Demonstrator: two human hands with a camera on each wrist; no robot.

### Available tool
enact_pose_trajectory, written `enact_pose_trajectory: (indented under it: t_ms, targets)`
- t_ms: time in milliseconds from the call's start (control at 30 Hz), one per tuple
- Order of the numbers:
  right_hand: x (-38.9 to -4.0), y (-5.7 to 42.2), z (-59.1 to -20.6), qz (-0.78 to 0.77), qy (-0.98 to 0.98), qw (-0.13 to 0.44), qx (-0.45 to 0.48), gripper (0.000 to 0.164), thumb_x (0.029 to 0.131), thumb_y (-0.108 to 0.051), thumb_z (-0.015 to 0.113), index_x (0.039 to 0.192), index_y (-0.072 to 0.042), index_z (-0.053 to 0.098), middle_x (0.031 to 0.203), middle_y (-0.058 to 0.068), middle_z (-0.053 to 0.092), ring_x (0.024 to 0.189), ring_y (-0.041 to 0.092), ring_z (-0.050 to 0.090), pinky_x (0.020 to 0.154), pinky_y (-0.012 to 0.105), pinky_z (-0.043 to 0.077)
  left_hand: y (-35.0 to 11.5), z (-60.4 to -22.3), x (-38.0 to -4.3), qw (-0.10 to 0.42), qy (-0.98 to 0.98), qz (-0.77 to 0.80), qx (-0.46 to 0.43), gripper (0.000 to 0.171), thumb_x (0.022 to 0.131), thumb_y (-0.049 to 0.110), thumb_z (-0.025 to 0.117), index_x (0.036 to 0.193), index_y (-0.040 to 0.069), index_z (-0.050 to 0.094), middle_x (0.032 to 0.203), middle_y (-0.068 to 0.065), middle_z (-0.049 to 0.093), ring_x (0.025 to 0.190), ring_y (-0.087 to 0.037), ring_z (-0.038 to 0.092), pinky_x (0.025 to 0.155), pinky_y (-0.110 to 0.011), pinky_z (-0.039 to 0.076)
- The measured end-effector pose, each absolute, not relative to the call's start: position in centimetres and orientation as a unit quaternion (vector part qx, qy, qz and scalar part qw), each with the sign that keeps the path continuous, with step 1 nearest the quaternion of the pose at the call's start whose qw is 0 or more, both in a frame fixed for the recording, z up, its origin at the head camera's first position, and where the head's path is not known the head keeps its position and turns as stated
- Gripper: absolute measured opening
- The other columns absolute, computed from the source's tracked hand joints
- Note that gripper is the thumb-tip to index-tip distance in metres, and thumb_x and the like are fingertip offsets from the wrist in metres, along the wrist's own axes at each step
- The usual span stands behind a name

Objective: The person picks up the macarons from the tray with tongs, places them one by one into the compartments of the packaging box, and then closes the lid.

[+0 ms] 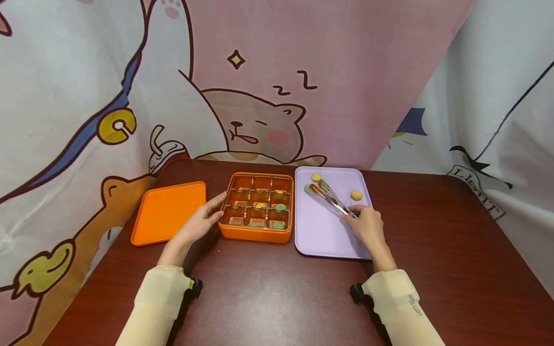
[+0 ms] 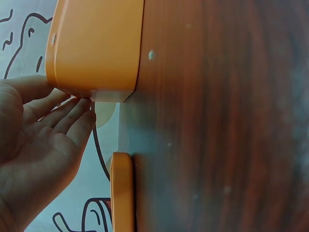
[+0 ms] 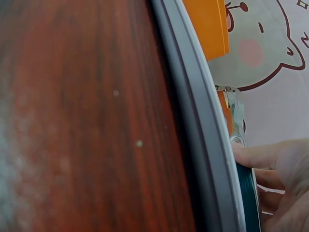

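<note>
My left hand [image 1: 201,222] rests its fingers, mostly straight, against the left side of an orange box [image 1: 255,234]. Clear dividers split the box into several compartments; its right column holds a green piece [image 1: 280,207], another green piece [image 1: 278,225] and a yellow bit. My right hand [image 1: 367,225] grips metal tongs [image 1: 332,199] over a lilac tray [image 1: 331,240]. At the tongs' far tips lies a small green round piece [image 1: 307,188]; whether they pinch it I cannot tell. Two yellow round pieces, one behind the tips [image 1: 316,177] and one to the right [image 1: 356,195], lie on the tray.
An orange lid [image 1: 169,211] lies flat left of the box on the dark wooden table [image 1: 268,293]. Behind the table hangs a curtain [image 1: 346,96] with cartoon animals. In the left wrist view the box wall [image 2: 96,48] stands close to the fingers.
</note>
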State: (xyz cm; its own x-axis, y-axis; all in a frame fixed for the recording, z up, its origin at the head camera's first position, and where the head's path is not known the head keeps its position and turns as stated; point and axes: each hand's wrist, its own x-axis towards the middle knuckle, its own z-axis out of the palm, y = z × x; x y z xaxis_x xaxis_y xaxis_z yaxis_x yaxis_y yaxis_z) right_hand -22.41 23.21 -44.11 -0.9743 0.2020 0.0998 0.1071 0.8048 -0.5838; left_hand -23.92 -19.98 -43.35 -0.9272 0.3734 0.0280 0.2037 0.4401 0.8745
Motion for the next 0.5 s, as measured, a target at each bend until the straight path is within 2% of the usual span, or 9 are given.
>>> enact_pose_trajectory:
  t_ms: [267, 500]
  targets:
    - [-22.57, 23.11, -44.29, 0.298, -0.947, 0.09, -0.085, 0.034, 0.086, -0.023, 0.076, 0.113, -0.001, 0.074, 0.104, 0.021, 0.075, 0.096, 0.041, 0.067, 0.074, 0.053, 0.048, -20.06, -43.46, -24.01, 0.078, 0.847, 0.495, 0.177, 0.056, 0.104, 0.003, 0.045, 0.156, -0.001, 0.026, 0.165, -0.022, 0.019, 0.153, -0.041, 0.015, 0.122, -0.061, 0.015]
    - [-22.55, 23.01, -44.38, 0.301, -0.945, 0.089, -0.096, 0.033, 0.087, -0.022, 0.076, 0.112, -0.002, 0.074, 0.103, 0.02, 0.074, 0.096, 0.041, 0.067, 0.075, 0.054, 0.048, -20.07, -43.33, -24.02, 0.085, 0.846, 0.498, 0.173, 0.055, 0.104, 0.003, 0.044, 0.156, -0.001, 0.026, 0.166, -0.02, 0.019, 0.154, -0.039, 0.015, 0.123, -0.06, 0.014]
